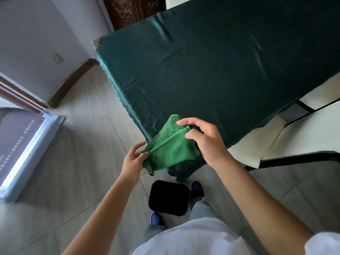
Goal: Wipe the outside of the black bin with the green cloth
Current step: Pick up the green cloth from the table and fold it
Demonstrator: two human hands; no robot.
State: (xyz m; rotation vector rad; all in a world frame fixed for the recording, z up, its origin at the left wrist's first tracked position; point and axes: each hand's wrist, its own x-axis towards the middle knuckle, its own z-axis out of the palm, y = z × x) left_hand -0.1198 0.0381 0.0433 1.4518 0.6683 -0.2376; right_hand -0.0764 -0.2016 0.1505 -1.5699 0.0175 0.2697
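above the near corner of the surface draped in dark green satin cloth [211,70], both bare forearms reach forward from the bottom of the view, the left one rising from lower left, the right one from lower right with its wrist bent so the palm faces down. the left hand [133,159] sits lower and nearer the floor; the right hand [204,138] is higher, over the surface's edge.

the folded green terry cloth [171,144] is stretched between the two hands, its long axis and stitched hem running diagonally from lower left to upper right, with one loose corner hanging below the left hand.

the left grip is a pinch, thumb and fingertips clamped on the lower left end of the cloth. the right grip is closed on the upper right end, thumb and curled fingers holding the fabric.

the black square bin with rounded corners [168,197] stands upright on the grey tiled floor [82,172], seen from above, between the person's blue shoes [196,188] and well below the cloth, untouched by either hand.
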